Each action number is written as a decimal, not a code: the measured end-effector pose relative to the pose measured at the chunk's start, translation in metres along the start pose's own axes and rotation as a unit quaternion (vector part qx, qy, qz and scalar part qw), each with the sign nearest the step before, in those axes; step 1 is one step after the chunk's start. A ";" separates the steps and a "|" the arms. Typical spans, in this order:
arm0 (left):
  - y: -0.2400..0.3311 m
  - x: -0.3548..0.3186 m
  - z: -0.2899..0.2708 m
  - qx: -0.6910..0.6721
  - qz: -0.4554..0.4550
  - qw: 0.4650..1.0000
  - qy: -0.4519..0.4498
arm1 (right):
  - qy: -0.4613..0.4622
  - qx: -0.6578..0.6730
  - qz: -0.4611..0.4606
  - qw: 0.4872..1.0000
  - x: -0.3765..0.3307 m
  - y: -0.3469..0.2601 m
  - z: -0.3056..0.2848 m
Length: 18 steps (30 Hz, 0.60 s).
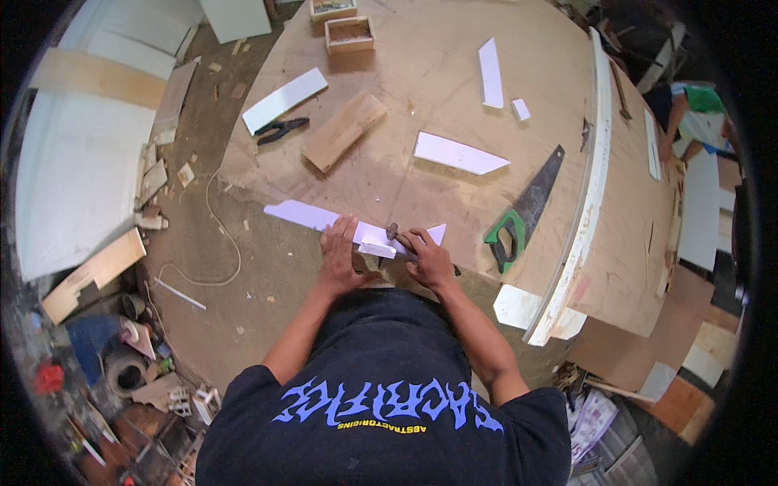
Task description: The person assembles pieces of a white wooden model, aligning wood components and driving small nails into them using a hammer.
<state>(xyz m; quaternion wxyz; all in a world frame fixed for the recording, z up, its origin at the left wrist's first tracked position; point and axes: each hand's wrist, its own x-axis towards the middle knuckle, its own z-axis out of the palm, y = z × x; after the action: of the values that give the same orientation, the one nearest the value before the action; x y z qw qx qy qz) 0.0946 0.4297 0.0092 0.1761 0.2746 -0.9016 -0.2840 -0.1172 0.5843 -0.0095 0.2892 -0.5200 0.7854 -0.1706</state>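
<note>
We look down on a pair of bare hands working at the near edge of a broad, light-brown wooden table (438,93). The left hand (339,257) grasps a long, narrow white board with slanted ends (304,214), its fingers laid across the upper face; we find this board along the table's near edge, directly before the wearer. A short white block (377,250) sits against the board between the two hands. The right hand (427,257) is closed around a dark, hammer-like tool (393,232), whose exact kind we cannot tell, near the board's right end.

Beyond the hands, we note a white board with one angled end (460,153), and to its right a handsaw with a green and black handle (531,202), its blade pointing away. To the left, a plain brown wooden plank (346,131) lies near a pair of black-handled pliers (281,130), which rests beside a rectangular white board (285,100). Farther off we see a narrow white piece (490,74), a small white offcut (520,109) and an open wooden box (350,35)
</note>
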 end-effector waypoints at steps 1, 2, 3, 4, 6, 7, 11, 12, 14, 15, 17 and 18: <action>-0.015 -0.004 -0.010 0.093 -0.005 0.992 -0.082 | -0.008 -0.004 0.006 1.000 -0.003 -0.007 -0.005; -0.029 -0.005 -0.018 0.087 0.014 0.990 -0.113 | -0.017 -0.007 0.013 1.000 -0.006 -0.014 -0.010; -0.044 -0.006 -0.026 0.084 0.026 0.986 -0.139 | -0.029 -0.012 0.013 0.999 -0.006 -0.023 -0.015; -0.052 -0.001 -0.037 0.077 0.044 0.982 -0.168 | -0.034 -0.019 0.006 0.999 -0.008 -0.031 -0.020; -0.067 0.007 -0.056 0.061 0.052 0.966 -0.247 | -0.044 -0.032 -0.006 0.999 -0.015 -0.052 -0.028; -0.072 0.009 -0.064 0.041 0.045 0.957 -0.282 | -0.046 -0.040 -0.008 0.998 -0.017 -0.063 -0.032; -0.087 0.002 -0.096 -0.068 0.064 0.967 -0.238 | -0.018 -0.105 -0.017 0.994 -0.012 -0.105 -0.053; -0.094 -0.004 -0.105 -0.093 0.049 0.969 -0.222 | -0.004 -0.126 -0.022 0.992 -0.008 -0.118 -0.055; -0.116 -0.016 -0.115 -0.090 0.046 0.977 -0.190 | 0.035 -0.062 -0.011 0.997 -0.001 -0.159 -0.077; -0.113 -0.019 -0.128 -0.093 0.033 0.980 -0.174 | 0.057 -0.031 -0.001 0.998 0.000 -0.172 -0.083; -0.115 -0.034 -0.135 -0.057 0.014 0.994 -0.092 | 0.200 0.026 -0.055 0.978 -0.003 -0.183 -0.081; -0.115 -0.041 -0.138 -0.073 -0.028 0.994 -0.074 | 0.266 0.055 -0.085 0.959 -0.004 -0.188 -0.078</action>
<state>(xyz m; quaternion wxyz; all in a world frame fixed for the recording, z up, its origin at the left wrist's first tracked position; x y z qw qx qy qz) 0.2375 0.3180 0.0396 0.1209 0.2644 -0.8810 -0.3732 -0.0305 0.5104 0.1587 0.0817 -0.5042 0.7762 -0.3696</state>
